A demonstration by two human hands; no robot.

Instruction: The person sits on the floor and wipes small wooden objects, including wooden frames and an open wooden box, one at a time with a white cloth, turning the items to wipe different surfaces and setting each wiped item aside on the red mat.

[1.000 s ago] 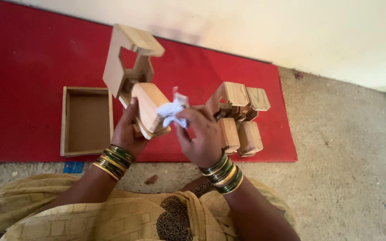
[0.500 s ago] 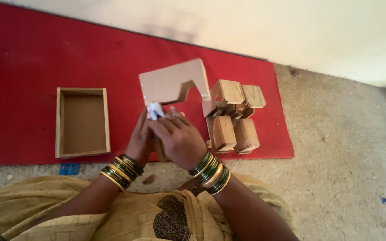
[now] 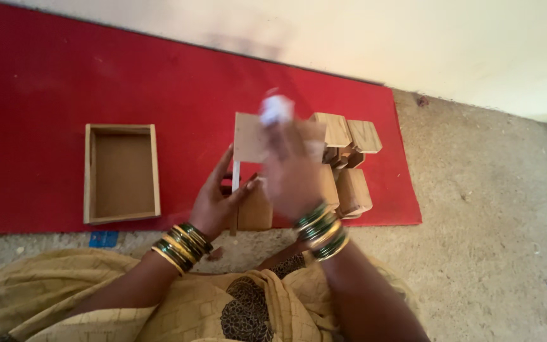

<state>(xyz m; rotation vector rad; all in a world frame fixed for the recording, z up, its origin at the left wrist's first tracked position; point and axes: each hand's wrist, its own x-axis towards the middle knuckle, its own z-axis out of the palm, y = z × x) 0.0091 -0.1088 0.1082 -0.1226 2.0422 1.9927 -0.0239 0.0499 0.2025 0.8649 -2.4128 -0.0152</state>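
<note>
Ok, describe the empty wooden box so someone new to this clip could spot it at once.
Find the red mat on the floor. Left of the left hand an open shallow wooden tray lies alone. Unlike the closed wooden blocks clustered at right, it is hollow, with raised sides.

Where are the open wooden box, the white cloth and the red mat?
open wooden box (image 3: 121,174), head view, on its bare inner floor.
white cloth (image 3: 277,109), head view, on the blurred wad at the right hand's fingertips.
red mat (image 3: 128,76), head view, on a bare stretch above the box.

Single head view, looking steeply down, close over red mat (image 3: 96,82) and concrete floor (image 3: 495,228).
</note>
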